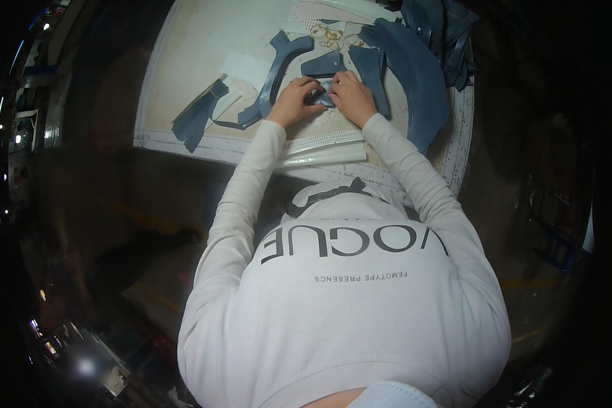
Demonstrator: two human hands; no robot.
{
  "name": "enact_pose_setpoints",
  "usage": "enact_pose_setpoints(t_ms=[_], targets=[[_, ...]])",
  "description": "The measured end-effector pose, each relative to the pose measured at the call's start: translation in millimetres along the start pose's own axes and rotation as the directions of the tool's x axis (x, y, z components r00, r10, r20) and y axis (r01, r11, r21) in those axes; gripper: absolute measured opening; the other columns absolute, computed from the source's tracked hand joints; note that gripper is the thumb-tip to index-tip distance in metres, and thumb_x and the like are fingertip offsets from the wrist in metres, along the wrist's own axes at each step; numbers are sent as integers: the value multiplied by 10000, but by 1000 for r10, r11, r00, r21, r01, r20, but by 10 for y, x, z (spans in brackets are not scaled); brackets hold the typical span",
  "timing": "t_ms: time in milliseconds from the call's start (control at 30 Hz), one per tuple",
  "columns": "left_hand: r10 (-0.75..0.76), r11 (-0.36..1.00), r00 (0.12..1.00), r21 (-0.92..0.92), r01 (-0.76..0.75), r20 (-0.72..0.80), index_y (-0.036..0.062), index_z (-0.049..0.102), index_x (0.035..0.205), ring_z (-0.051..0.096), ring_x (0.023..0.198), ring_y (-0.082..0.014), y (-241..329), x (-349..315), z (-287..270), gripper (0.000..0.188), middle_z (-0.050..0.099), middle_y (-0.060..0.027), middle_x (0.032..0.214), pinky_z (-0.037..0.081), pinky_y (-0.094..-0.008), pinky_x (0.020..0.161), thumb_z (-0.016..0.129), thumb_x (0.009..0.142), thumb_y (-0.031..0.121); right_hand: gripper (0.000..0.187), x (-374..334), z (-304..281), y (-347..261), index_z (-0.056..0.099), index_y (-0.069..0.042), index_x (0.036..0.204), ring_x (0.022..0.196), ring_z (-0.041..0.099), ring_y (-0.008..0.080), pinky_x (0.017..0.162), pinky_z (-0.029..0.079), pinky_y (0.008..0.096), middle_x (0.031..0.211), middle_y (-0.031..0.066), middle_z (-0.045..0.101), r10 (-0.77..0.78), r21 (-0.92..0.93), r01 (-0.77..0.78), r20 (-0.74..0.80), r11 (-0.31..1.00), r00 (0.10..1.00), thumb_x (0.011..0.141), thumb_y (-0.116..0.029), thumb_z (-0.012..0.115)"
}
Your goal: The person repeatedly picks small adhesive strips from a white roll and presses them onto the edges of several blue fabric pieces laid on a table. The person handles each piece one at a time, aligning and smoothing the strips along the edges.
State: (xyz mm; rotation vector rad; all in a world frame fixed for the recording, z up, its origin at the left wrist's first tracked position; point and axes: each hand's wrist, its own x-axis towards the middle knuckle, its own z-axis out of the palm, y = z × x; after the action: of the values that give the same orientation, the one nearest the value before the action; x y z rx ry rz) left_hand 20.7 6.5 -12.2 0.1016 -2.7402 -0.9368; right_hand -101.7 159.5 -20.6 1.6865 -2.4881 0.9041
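Both my hands meet on a small blue-grey cut piece (pixel 321 96) lying on the pale worktable (pixel 197 47). My left hand (pixel 294 100) pinches its left side with fingers curled. Its right side is pressed and gripped by my right hand (pixel 352 96). Most of the piece is hidden under my fingers. Just beyond my hands lies another blue-grey cut piece (pixel 324 64), and a long curved one (pixel 282 64) runs to the left of my left hand.
A pile of large blue-grey cut pieces (pixel 421 75) fills the table's right side. Further blue pieces and white paper (pixel 204 109) lie at the left. Thin brass-coloured rings (pixel 326 34) sit at the back. A white ribbed strip (pixel 323 146) lies along the near edge.
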Motion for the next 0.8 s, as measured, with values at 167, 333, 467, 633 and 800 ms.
enact_pose_setpoints(t_ms=[167, 333, 467, 633, 800], targets=[[-48, 995, 999, -91, 47, -12, 84, 658, 1080, 601, 756, -242, 13, 6, -22, 393, 616, -96, 944, 509, -336, 724, 792, 721, 169, 62, 74, -37, 62, 666, -82, 791, 986, 557, 215, 785, 526, 362, 935, 27, 559, 50, -36, -54, -107, 998, 993, 760, -119, 705], [8, 995, 997, -97, -15, -75, 105, 653, 1128, 625, 750, -280, 31, 0, -87, 335, 611, -129, 875, 512, -345, 706, 701, 797, 113, 56, 62, -120, 117, 682, -93, 789, 985, 553, 211, 806, 518, 358, 925, 21, 557, 98, 109, -92, -55, 990, 994, 750, -114, 716], [36, 999, 998, 6, -36, -48, 108, 684, 1038, 623, 742, -297, 29, -9, -58, 324, 610, -122, 846, 507, -351, 679, 781, 739, 184, 76, 23, -49, 37, 698, -97, 806, 979, 552, 214, 810, 513, 370, 926, 9, 556, 7, 139, -10, 21, 990, 1000, 737, -110, 726], [-16, 1000, 1000, -4, 16, 4, 102, 700, 982, 630, 746, -292, -11, 15, -80, 365, 616, -118, 840, 506, -347, 673, 839, 676, 245, 106, 37, 3, 62, 709, -107, 834, 963, 556, 211, 795, 512, 358, 912, 8, 575, -12, 71, 15, -44, 997, 999, 730, -89, 720], [-39, 991, 999, -129, 35, -32, 115, 699, 1018, 637, 758, -299, 9, 27, -116, 378, 622, -126, 846, 507, -345, 677, 828, 688, 248, 227, 82, -30, 156, 703, -129, 965, 895, 573, 227, 775, 507, 356, 835, 8, 641, 198, 256, -163, -114, 953, 974, 749, -61, 694]])
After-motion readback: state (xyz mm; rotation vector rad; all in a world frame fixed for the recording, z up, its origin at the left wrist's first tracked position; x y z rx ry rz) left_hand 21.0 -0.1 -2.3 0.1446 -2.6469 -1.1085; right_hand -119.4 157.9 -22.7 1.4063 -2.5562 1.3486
